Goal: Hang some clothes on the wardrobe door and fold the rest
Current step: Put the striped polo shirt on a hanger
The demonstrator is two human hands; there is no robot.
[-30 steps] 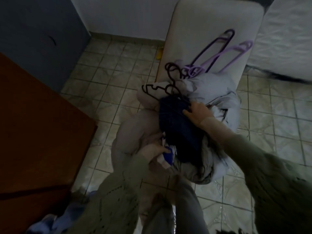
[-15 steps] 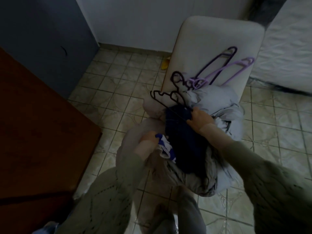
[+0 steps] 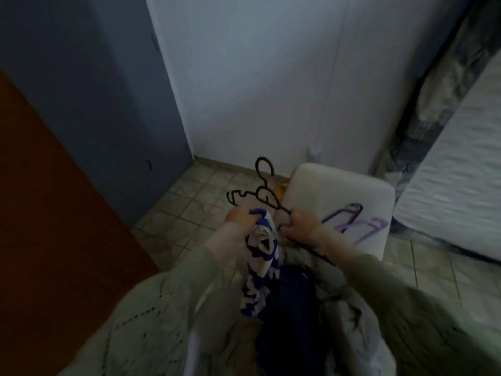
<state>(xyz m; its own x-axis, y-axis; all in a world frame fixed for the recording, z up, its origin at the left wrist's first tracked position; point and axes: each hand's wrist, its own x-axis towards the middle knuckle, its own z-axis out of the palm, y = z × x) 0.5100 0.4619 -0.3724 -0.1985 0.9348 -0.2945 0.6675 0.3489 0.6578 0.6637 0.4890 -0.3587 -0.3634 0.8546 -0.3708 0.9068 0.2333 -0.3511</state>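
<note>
Fingers of the left hand (image 3: 240,217) clutch a blue-and-white garment (image 3: 261,263); the right hand (image 3: 299,225) grips black hangers (image 3: 261,192). Hanging step: next, probably thread one hanger into the neckline.

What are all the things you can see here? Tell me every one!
Patterned garment: one, white with blue-purple marks, held up over the pile.
Black hangers: two or more, tangled, raised above the chair.
Purple hangers: two or three, on the chair seat.
Dark garment: one, navy, in the pile below.
Pale clothes: several, greyish, heaped around it.
Chair: one, cream, padded.
Mattress: one, white, far right.
Wooden panel: one, brown, left.
Left hand: grips the patterned garment.
Right hand: grips the black hangers.
</note>
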